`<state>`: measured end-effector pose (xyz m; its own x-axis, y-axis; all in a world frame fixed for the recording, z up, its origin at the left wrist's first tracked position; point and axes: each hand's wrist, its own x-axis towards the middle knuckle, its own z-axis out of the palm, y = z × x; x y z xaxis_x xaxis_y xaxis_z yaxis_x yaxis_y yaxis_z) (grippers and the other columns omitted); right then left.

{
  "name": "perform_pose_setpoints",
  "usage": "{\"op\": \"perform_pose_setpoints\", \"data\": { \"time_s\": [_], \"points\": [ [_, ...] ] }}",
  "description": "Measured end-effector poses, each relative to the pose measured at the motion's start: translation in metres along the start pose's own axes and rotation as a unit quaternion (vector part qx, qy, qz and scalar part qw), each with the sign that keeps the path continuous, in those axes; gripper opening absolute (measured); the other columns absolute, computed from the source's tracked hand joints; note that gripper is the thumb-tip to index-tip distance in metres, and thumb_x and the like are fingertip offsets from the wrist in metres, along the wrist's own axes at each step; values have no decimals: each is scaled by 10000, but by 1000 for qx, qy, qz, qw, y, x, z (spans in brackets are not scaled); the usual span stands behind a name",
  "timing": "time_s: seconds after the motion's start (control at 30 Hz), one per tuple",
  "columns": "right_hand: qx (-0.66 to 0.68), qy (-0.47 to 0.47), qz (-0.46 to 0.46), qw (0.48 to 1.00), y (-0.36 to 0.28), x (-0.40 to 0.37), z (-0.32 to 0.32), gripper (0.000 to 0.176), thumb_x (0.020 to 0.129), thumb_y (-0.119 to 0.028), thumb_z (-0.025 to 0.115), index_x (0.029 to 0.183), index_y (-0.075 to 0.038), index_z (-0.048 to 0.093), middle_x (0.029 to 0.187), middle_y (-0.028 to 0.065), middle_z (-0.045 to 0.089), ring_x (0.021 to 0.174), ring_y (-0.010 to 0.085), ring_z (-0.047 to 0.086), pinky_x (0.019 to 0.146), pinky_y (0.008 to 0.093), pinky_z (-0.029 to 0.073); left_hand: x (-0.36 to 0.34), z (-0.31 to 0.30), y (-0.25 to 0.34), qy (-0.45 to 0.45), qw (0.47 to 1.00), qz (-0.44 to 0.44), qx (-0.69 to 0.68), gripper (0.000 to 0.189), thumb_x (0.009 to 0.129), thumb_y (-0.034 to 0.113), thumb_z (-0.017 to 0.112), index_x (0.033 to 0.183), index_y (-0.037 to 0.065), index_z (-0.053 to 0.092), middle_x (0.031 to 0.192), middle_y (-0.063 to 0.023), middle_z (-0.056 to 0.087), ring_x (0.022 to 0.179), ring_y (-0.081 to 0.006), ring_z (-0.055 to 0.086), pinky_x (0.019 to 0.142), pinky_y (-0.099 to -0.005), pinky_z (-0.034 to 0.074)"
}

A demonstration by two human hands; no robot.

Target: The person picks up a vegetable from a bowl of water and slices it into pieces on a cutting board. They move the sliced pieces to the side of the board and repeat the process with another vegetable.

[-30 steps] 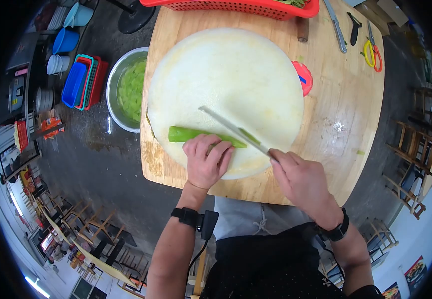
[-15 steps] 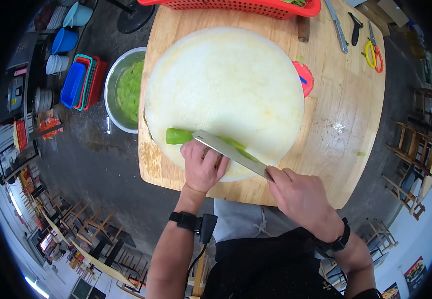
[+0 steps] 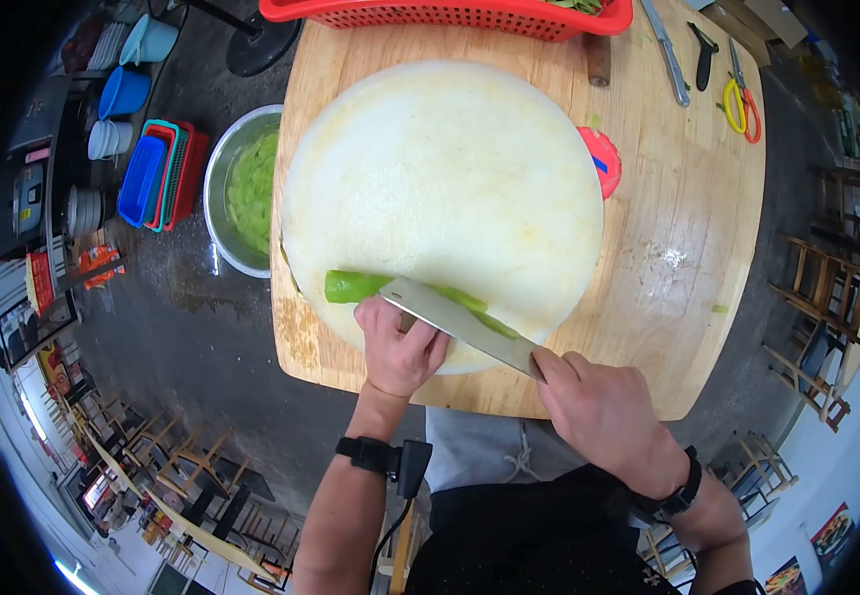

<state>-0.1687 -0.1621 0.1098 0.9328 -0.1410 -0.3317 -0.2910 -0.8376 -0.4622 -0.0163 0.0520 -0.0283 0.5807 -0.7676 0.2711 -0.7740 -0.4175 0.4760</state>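
A green vegetable stalk lies along the near edge of the round white cutting board, with cut green pieces to its right. My left hand is closed beside the stalk, its curled fingers against it and partly hidden under the blade. My right hand is wrapped round the handle of a broad cleaver. Its blade lies slantwise over the stalk, the far end just above my left fingers. The blade hides part of the stalk.
A red basket is at the table's far edge. A knife, a black peeler and scissors lie at the far right. A metal bowl of green slices stands left of the table, near stacked baskets.
The view has shifted a little, so the board and both hands appear slightly lower. The cleaver stays over the stalk, and more green shows beyond its blade near the handle.
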Motion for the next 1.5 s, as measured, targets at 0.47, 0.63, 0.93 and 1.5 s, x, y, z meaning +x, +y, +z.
{"op": "perform_pose_setpoints", "data": {
  "time_s": [0.47, 0.63, 0.93, 1.5],
  "points": [
    [-22, -13, 1, 1000, 0, -4, -1, 264, 949, -165, 767, 1180, -60, 696, 744, 45, 596, 590, 223, 653, 510, 369, 500, 1, -1, 0, 3, 1000, 3, -6, 328, 711, 154, 876, 1024, 156, 779, 1226, -123, 650, 1155, -347, 590, 981, -481, 414],
    [-27, -16, -15, 999, 1, 3, 0, 227, 970, -163, 713, 1161, -54, 656, 767, 48, 604, 573, 217, 659, 496, 363, 504, 3, -1, 2, 9, 1000, -1, -8, 351, 707, 146, 877, 1044, 158, 781, 1219, -116, 648, 1149, -341, 590, 982, -479, 414],
    [-8, 15, -52, 998, 4, 26, 22, 224, 936, -142, 690, 1106, -9, 627, 787, 72, 636, 592, 231, 697, 512, 356, 549, 4, 2, 1, 24, 1000, 3, -8, 340, 715, 147, 885, 1035, 167, 771, 1180, -77, 642, 1104, -320, 597, 973, -484, 414],
    [10, 92, 8, 996, 16, 13, 9, 171, 989, -217, 718, 1100, -92, 683, 757, 49, 635, 644, 257, 700, 542, 386, 555, 12, 1, 6, 53, 998, 7, -44, 366, 760, 79, 884, 1075, 124, 703, 1138, -81, 642, 1108, -307, 615, 968, -450, 426]
  ]
}}
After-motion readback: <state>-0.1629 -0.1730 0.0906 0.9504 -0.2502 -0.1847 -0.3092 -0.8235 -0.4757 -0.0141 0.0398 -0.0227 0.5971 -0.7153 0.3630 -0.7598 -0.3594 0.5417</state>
